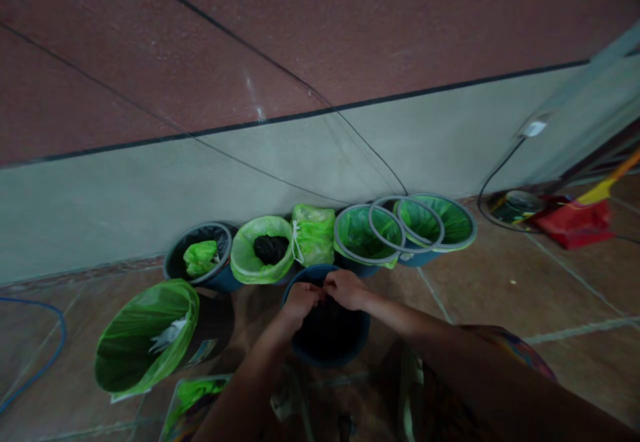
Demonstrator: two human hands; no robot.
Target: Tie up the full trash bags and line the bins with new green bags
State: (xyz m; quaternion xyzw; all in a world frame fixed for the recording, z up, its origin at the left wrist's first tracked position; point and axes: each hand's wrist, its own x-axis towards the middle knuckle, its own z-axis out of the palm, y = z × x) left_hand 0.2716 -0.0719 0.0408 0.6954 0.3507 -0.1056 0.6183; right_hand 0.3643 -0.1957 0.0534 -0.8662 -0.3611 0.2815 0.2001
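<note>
My left hand (303, 299) and my right hand (346, 289) meet over the far part of a round blue bin (367, 342). The fingers of both hands are pinched together, almost touching. What they grip is too dark and small to make out. Inside the bin it is nearly black, so I cannot tell a dark liner from shadow. Just behind my hands, a bright green plastic bag (314, 232) with a white drawstring stands closed. To its left is a bin with a green liner (243, 259) folded over its rim, holding a black bundle (271, 249).
Two green-lined bins (369, 229) (460, 225) stand right, with a loose grey ring (380, 241) across them. At left are a black-lined bin (173, 262) and a tilted green-lined bin (135, 322). A red dustpan (575, 223), a can (517, 207) and a blue hose (61, 342) lie farther out.
</note>
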